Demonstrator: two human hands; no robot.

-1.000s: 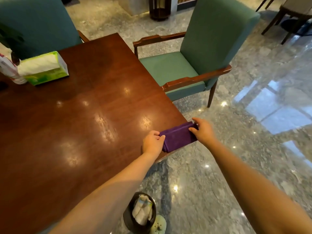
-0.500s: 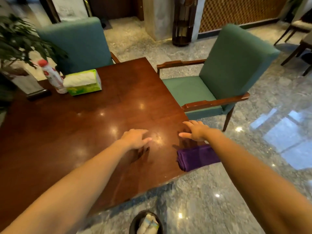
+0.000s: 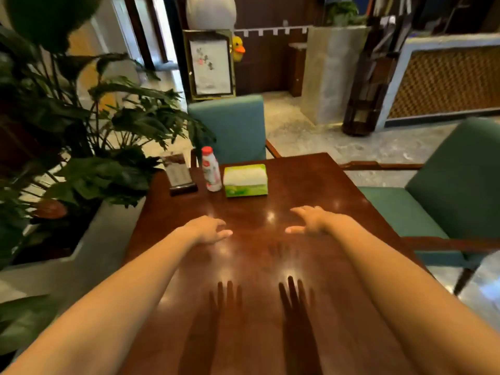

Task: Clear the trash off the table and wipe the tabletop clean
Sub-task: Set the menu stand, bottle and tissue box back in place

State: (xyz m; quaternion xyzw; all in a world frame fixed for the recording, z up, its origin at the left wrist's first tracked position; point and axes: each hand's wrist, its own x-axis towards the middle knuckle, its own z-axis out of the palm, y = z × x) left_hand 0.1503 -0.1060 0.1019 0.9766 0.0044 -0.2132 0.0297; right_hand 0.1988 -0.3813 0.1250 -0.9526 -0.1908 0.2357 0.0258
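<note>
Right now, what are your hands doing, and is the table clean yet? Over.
Left hand and right hand open, empty, over the tabletop. Bottle, tissue box, sign stand at far edge. No cloth in view.

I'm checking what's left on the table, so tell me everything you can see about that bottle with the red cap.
The bottle is small, white and plastic-looking, with a red cap and a pinkish-red printed label too blurred to read. It stands upright and capped at the far end of the table, between a dark-based sign holder and a green tissue box, close beside the box. Whether it touches either cannot be told. Neither hand is near it.
</note>
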